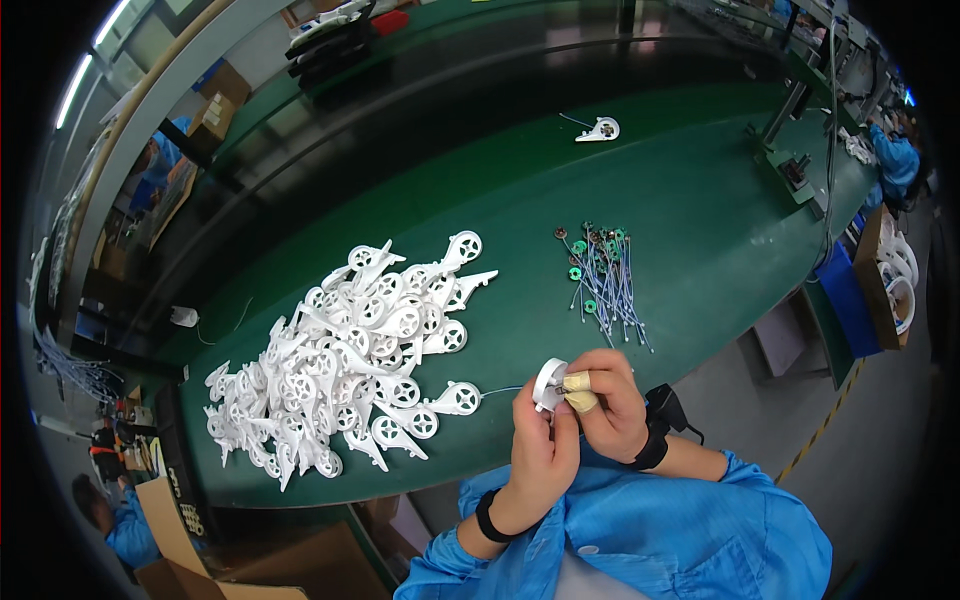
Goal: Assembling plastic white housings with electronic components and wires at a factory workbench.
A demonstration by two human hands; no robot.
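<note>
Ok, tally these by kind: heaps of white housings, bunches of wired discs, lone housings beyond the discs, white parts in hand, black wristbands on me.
Heap of white plastic housings: 1
Bunch of wired discs: 1
Lone white housing: 1
Held white part: 1
Black wristbands: 2
Total: 6

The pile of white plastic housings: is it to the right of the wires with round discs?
No, the pile of white plastic housings lies left of the wires with round discs.

Tube lights (73, 92) glow upper left; a striped line (822, 423) crosses grey floor (745, 412).
</note>
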